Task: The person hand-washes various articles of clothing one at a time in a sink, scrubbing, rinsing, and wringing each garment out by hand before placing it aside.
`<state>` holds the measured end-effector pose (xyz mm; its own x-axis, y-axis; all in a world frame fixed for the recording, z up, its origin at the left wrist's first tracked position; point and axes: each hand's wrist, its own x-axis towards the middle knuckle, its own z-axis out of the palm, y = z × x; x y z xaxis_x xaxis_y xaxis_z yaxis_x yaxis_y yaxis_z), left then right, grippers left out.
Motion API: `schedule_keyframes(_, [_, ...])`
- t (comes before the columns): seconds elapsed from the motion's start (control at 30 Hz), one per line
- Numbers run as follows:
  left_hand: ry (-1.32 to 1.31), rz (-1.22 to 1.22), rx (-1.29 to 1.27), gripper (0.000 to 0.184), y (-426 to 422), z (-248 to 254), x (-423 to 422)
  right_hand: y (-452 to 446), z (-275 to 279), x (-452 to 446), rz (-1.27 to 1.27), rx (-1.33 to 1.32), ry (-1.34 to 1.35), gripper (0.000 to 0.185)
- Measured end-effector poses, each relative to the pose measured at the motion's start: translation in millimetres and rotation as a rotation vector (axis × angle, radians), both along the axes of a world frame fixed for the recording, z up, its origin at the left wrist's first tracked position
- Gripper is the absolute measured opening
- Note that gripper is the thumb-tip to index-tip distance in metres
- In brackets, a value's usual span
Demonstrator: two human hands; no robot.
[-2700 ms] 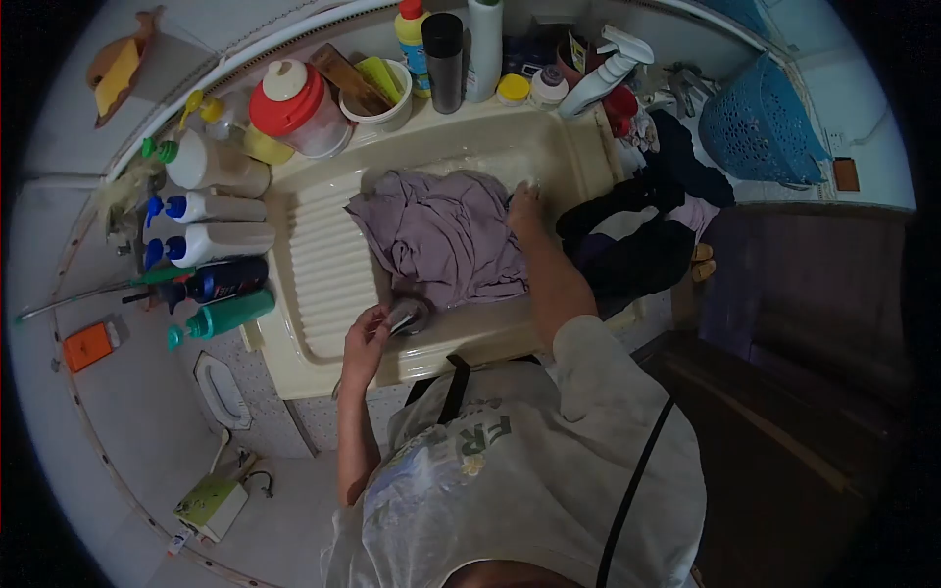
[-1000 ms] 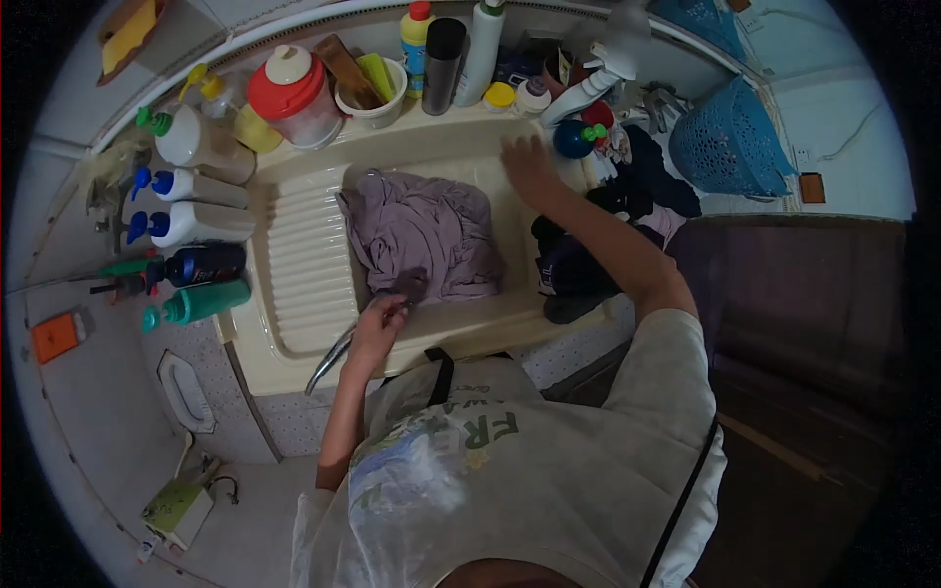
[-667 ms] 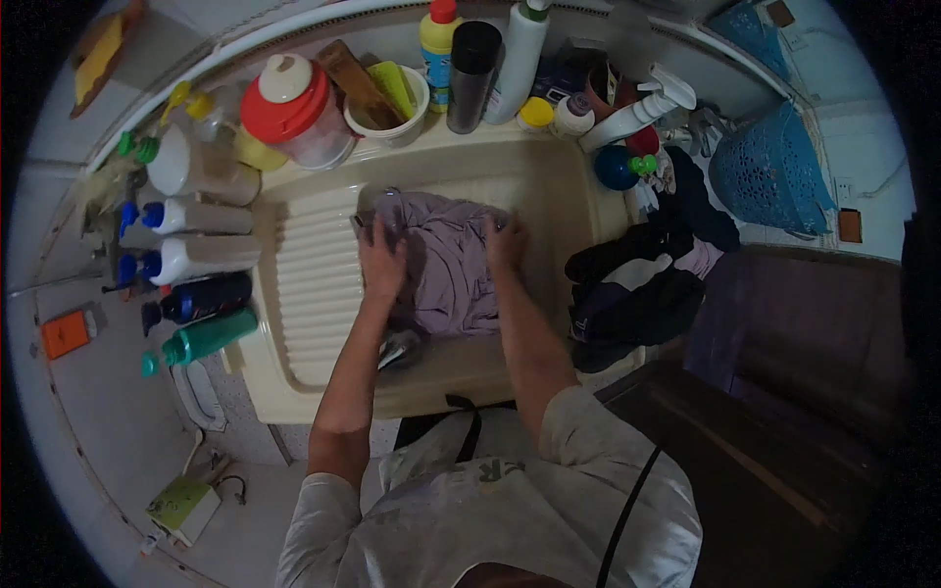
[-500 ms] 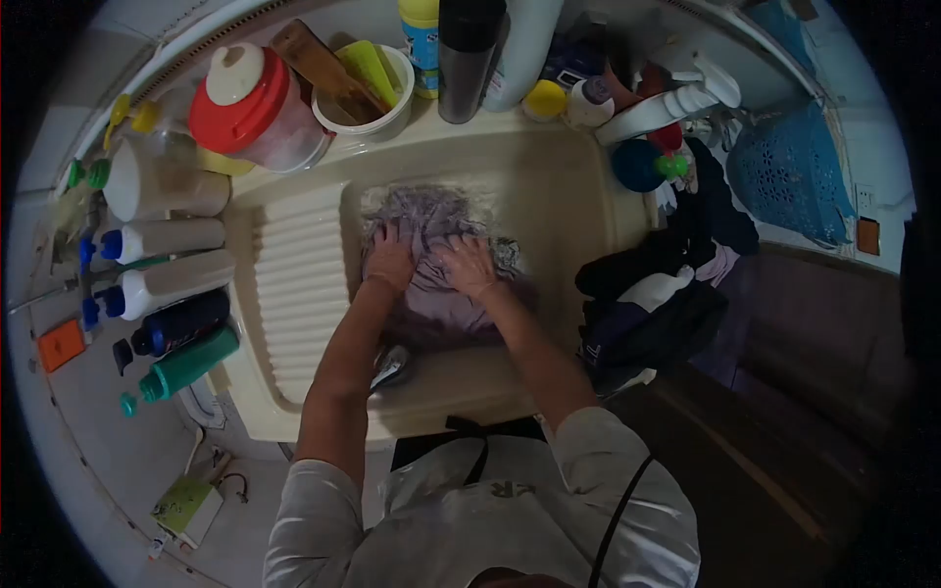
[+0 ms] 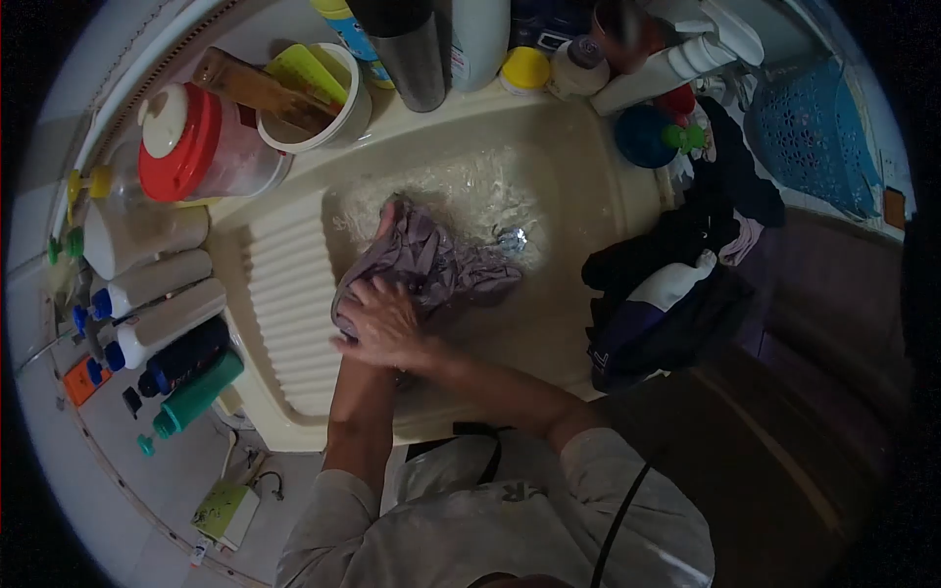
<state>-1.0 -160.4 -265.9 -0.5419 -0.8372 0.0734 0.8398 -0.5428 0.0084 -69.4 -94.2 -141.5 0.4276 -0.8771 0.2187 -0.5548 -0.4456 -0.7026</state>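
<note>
A wet mauve cloth [image 5: 441,257] lies bunched in the basin of the beige sink [image 5: 564,196], with water around it. My left hand [image 5: 386,220] is mostly covered by the cloth, and a bit of it shows at the cloth's upper edge. Its grip is hidden. Across my left wrist, my right hand [image 5: 382,318] has its bent fingers on the cloth's left edge, gripping it. A shiny patch of running water [image 5: 514,238] shows at the cloth's right.
Left of the basin is a ribbed washboard [image 5: 286,304]. Several bottles [image 5: 162,265] stand along the left rim. A red-lidded jar [image 5: 186,142] and a white tub [image 5: 343,108] line the back. Dark clothes [image 5: 652,304] hang over the right edge.
Both hands were pressing flat on the cloth. Now the cloth is gathered up and to the left over my left hand. My right hand has crossed leftward onto it.
</note>
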Motion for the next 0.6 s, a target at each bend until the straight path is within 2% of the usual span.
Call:
schedule_keyframes(0.07, [-0.403,-0.010,0.183,0.043,13,13,2,-41,-52,-13,-0.119,0.011,-0.047,0.028])
schedule_keyframes(0.1, [-0.605,-0.013,0.269,0.043,20,18,5,-68,-77,-25,-0.212,0.304,-0.088,0.027])
schedule_keyframes(0.13, [-0.803,-0.010,0.356,0.042,27,23,7,-95,-106,-42,-0.335,0.225,0.001,0.029])
schedule_keyframes(0.17, [-1.001,-0.010,0.441,0.042,31,31,10,-116,-116,-65,-0.422,0.267,0.119,0.028])
schedule_keyframes(0.2, [-1.201,-0.014,0.527,0.042,32,41,14,-130,-165,-91,-0.417,0.153,0.158,0.034])
schedule_keyframes(0.23, [-1.450,-0.065,0.515,0.052,13,71,17,-139,-171,-112,-0.553,0.206,0.209,0.039])
schedule_keyframes(0.27, [-1.481,0.092,0.475,0.058,11,53,30,-142,-170,-123,-0.679,0.253,0.264,0.045])
schedule_keyframes(0.3, [-1.507,0.254,0.425,0.063,5,50,36,-134,-163,-115,-0.669,0.252,0.266,0.045])
schedule_keyframes(0.33, [-2.295,0.122,0.290,0.072,2,43,23,-117,-155,-102,-0.748,0.138,0.398,0.047])
schedule_keyframes(0.37, [-2.604,0.041,-0.091,0.074,16,22,10,-98,-145,-89,-0.827,0.022,0.528,0.049])
schedule_keyframes(0.4, [-2.864,-0.057,-0.524,0.076,34,1,1,-77,-133,-78,-0.521,0.132,0.533,0.053])
schedule_keyframes(0.43, [-2.894,-0.450,-0.833,0.079,41,8,-2,-78,-136,-80,-0.521,0.132,0.528,0.053])
schedule_keyframes(0.5, [-2.914,-0.389,-0.920,0.078,44,-4,15,-72,-142,-99,0.145,0.095,0.587,0.055])
schedule_keyframes(0.53, [-2.929,-0.313,-1.018,0.077,43,-11,23,-75,-145,-110,0.019,0.093,0.530,0.053])
schedule_keyframes(0.57, [-2.843,-0.349,-0.627,0.067,34,10,16,-78,-152,-107,0.024,0.097,0.526,0.053])
schedule_keyframes(0.6, [-2.847,-0.358,-0.620,0.067,36,7,7,-82,-160,-102,-0.241,0.267,0.468,0.050])
